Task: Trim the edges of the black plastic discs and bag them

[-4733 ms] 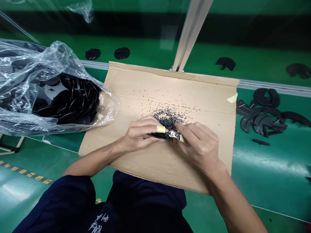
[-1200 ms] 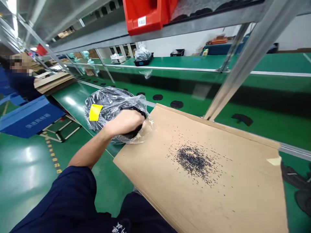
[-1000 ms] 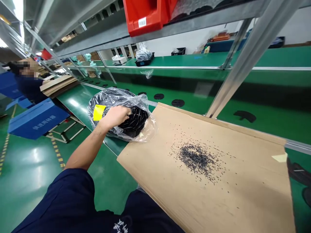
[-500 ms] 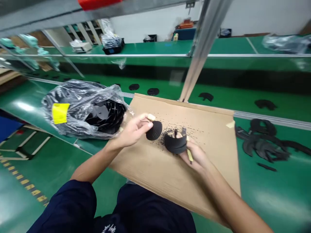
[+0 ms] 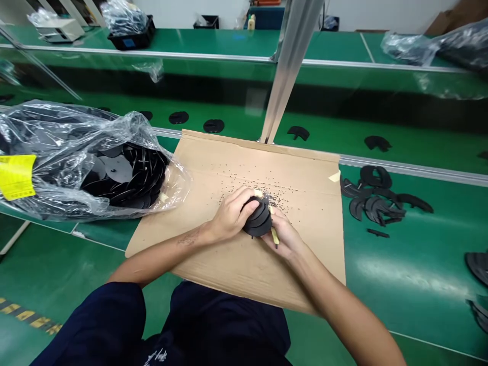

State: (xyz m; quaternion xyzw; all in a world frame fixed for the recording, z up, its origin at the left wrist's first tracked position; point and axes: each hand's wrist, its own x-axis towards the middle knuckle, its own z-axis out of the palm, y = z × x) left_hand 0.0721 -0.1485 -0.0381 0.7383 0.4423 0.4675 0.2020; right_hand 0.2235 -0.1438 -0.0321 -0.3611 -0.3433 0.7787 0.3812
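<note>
Over the cardboard, my left hand (image 5: 231,213) is closed on a black disc-shaped part (image 5: 259,216), thumb on its top and a pale wrap on one fingertip. My right hand (image 5: 285,236) grips the lower right side of the black parts, where a curved piece lies against the disc; their edges are hard to tell apart. A slim tool with a yellowish handle (image 5: 274,236) is also in the right hand, its far end mostly hidden. Black crumbs (image 5: 280,198) lie scattered on the cardboard sheet (image 5: 213,264) behind both hands.
A clear plastic bag (image 5: 68,137) full of black discs lies at the left. Several curved black pieces (image 5: 377,203) are heaped on the green bench right of the cardboard. A metal post (image 5: 284,76) rises behind it. More black parts (image 5: 213,126) sit along the back strip.
My hands have come together; the disc in my left hand now meets the curved piece in my right. The view has shifted, bringing the bag closer.
</note>
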